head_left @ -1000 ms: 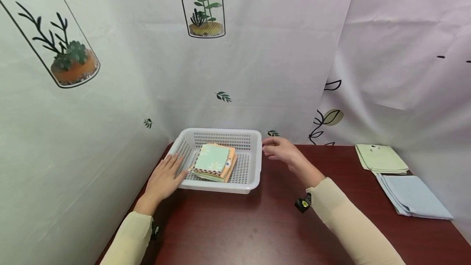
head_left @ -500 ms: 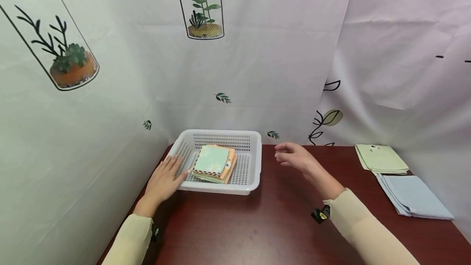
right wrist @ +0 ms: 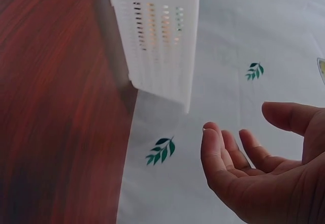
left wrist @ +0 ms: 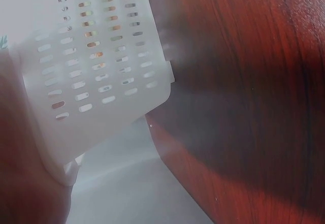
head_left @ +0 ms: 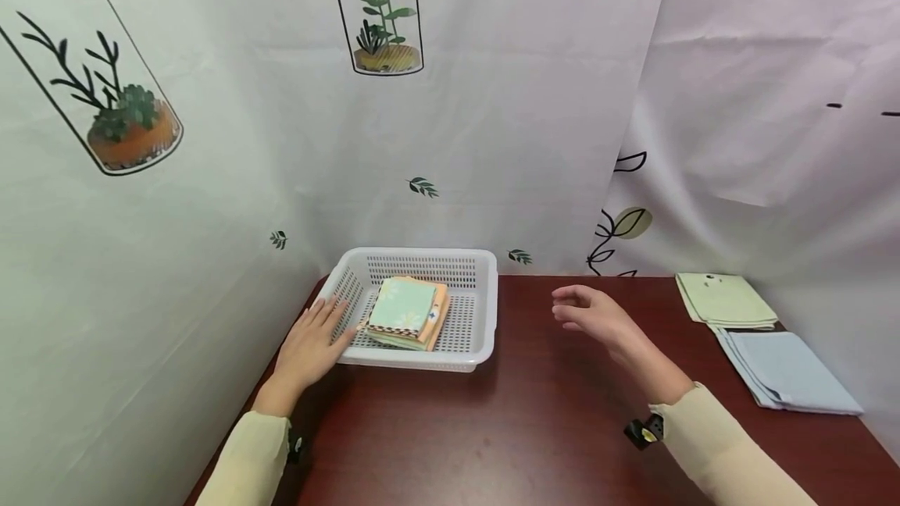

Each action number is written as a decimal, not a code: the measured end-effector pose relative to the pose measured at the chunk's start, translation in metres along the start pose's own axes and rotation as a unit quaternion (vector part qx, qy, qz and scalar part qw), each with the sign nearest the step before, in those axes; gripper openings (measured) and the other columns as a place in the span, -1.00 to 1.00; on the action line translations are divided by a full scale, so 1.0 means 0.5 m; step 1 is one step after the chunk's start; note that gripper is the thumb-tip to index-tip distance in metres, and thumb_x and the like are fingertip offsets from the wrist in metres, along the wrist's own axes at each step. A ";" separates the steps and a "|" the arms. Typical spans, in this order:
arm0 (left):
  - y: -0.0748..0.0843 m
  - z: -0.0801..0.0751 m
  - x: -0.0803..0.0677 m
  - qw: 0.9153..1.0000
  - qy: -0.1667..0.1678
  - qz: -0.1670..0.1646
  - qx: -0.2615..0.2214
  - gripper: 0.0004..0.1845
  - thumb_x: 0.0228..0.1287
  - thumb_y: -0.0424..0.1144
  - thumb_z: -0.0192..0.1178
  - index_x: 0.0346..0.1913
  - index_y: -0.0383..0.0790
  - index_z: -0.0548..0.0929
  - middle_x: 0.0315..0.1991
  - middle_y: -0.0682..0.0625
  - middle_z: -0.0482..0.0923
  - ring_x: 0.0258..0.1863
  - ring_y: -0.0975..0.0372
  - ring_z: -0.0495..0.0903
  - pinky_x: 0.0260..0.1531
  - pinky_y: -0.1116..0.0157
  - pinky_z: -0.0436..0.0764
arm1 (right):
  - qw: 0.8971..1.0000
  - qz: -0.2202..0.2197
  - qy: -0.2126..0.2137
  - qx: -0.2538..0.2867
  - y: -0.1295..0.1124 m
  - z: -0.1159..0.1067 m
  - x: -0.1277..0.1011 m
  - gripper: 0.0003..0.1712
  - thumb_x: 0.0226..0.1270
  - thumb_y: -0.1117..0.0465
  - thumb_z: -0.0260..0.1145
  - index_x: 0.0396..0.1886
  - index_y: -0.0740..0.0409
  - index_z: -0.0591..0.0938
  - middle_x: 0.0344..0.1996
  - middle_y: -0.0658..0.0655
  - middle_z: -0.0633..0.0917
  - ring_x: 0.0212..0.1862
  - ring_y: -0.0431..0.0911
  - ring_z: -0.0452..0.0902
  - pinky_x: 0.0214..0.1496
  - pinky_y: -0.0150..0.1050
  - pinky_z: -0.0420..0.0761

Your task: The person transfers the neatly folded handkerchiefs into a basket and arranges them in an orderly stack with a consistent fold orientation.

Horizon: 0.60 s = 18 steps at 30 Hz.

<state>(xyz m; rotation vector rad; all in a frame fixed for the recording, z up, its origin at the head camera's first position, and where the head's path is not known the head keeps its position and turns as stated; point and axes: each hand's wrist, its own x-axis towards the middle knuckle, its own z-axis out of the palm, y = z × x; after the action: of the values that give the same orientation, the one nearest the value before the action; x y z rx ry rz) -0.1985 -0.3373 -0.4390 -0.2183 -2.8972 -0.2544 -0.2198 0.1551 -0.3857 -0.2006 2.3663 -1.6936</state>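
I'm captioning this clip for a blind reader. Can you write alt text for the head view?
A left hand rests against a white perforated basket holding folded cloths on a dark red table; the empty right hand hovers beside it.

Right hand (head_left: 594,318) now farther right of the basket (head_left: 485,299).

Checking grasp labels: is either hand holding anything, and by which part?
Nothing is held. Left hand rests flat against the white basket at its left wall; right hand hovers empty.
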 end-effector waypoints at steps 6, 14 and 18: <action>0.003 -0.001 -0.001 1.000 0.000 -0.001 -0.001 -0.28 0.51 0.08 0.05 0.53 -0.32 0.28 0.54 -0.30 0.18 0.56 -0.20 0.04 0.51 -0.18 0.02 | 1.000 0.002 0.013 -0.005 0.020 -0.019 -0.025 -0.46 0.48 0.19 0.29 0.34 0.35 0.44 0.23 0.39 0.56 0.21 0.15 0.59 0.26 0.05 0.59; 0.002 -0.002 0.001 1.000 0.004 0.003 -0.002 -0.28 0.51 0.09 0.05 0.52 -0.32 0.30 0.53 -0.30 0.19 0.56 -0.20 0.05 0.50 -0.18 0.04 | 0.999 0.007 0.033 -0.016 0.041 -0.047 -0.049 -0.44 0.50 0.16 0.29 0.35 0.36 0.43 0.23 0.41 0.55 0.19 0.13 0.60 0.18 -0.07 0.65; 0.003 -0.004 0.001 1.000 0.004 0.008 0.004 -0.28 0.52 0.09 0.03 0.52 -0.33 0.30 0.52 -0.31 0.20 0.55 -0.21 0.06 0.50 -0.19 0.04 | 0.999 0.008 0.038 -0.014 0.052 -0.058 -0.059 -0.44 0.50 0.19 0.28 0.34 0.40 0.42 0.20 0.42 0.57 0.16 0.11 0.63 0.15 -0.10 0.68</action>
<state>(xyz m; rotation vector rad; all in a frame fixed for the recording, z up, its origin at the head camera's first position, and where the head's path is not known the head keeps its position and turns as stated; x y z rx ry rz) -0.1985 -0.3360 -0.4369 -0.2376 -2.8863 -0.2417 -0.1985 0.1971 -0.3986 -0.1243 2.4401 -1.6906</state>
